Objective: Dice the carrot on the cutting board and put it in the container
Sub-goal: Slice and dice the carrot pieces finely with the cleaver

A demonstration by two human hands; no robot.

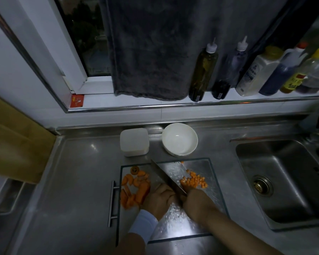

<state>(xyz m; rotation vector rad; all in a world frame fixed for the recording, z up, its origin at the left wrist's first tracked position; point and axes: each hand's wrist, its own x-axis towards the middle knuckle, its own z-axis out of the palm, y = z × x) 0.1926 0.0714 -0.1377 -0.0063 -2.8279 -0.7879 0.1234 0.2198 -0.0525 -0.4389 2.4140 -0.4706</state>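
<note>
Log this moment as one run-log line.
stage: dicing | right hand grips knife | left hand curled beside blade, hold unclear | diced carrot right of blade | larger carrot pieces left | container behind cutting board

It was a home kitchen, which showed in the steel counter (72, 172) with a built-in sink (293, 192), the oil and sauce bottles (203, 70) on the window ledge (155, 103), and a cutting board (182, 222).

- The scene is dimly lit, with a cold grey cast; the window (81, 34) is seen dark
- Soft glare is thrown on the steel counter (77, 181) and the glass cutting board (177, 221)
- Straight lines are bent towards the edges by the wide lens
- The bottles (256, 74) at the right are smeared and out of focus
</note>
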